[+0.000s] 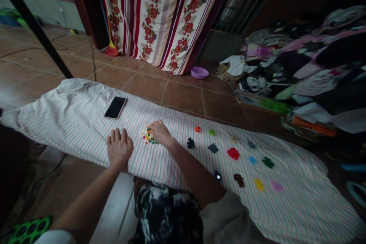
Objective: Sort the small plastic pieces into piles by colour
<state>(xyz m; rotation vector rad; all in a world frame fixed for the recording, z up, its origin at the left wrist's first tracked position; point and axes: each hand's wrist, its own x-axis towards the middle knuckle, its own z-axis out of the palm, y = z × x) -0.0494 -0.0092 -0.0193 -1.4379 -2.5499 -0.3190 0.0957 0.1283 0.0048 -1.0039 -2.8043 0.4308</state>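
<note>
Mixed pieces lie just left of the right hand, fingers curled, grip undeterminable; left hand, farther, open.

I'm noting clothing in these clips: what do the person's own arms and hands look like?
The left hand and right hand wear no gloves, and no watch shows on either wrist. The right sleeve is loose, greyish beige, and stops near the elbow; only a pale edge of the left sleeve shows.
</note>
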